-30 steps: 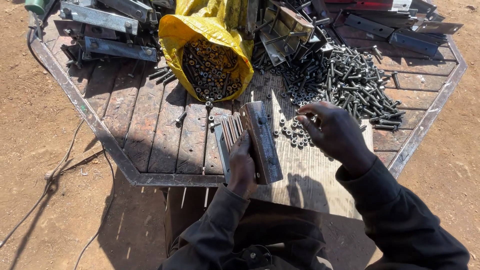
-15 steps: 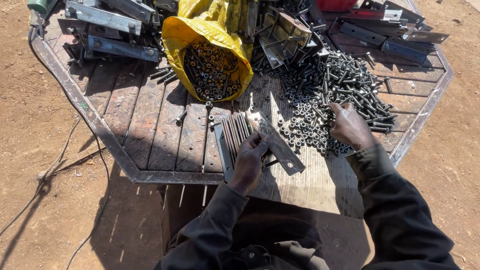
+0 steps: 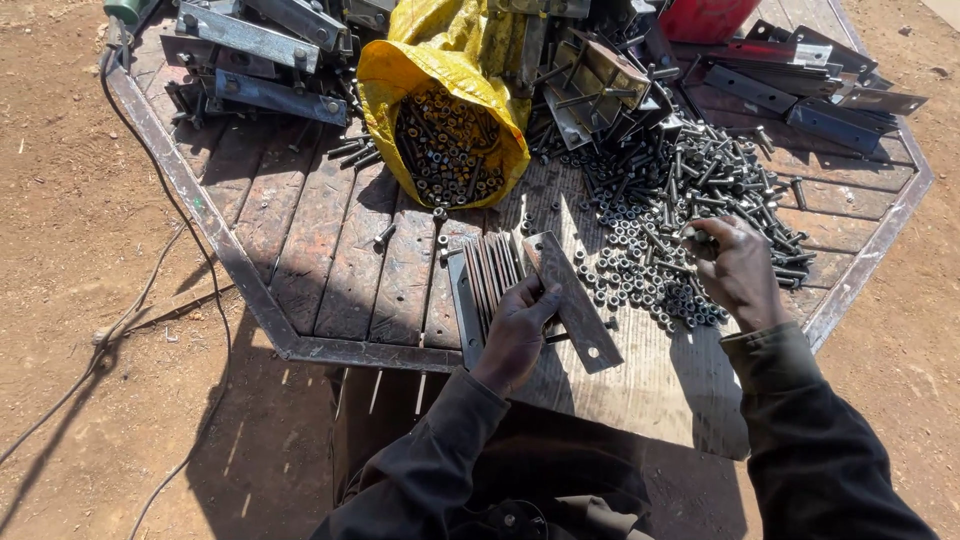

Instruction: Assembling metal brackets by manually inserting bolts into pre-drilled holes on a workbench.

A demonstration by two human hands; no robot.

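Observation:
My left hand (image 3: 515, 335) grips a flat grey metal plate with holes (image 3: 575, 300), tilted on a stack of similar plates (image 3: 485, 275) standing on edge on the wooden table (image 3: 340, 260). My right hand (image 3: 735, 270) rests in a heap of dark bolts and nuts (image 3: 690, 200), its fingers closed around a bolt at the heap's near edge. Both sleeves are dark.
A yellow sack (image 3: 445, 110) full of nuts and bolts lies open at the table's back. Grey metal brackets (image 3: 270, 60) are piled at the back left, more brackets (image 3: 800, 90) at the back right. A cable (image 3: 130, 310) runs over the dirt ground on the left.
My right hand moved from the plate out to the bolt heap on the right. The plate in my left hand tipped from upright to lying slanted.

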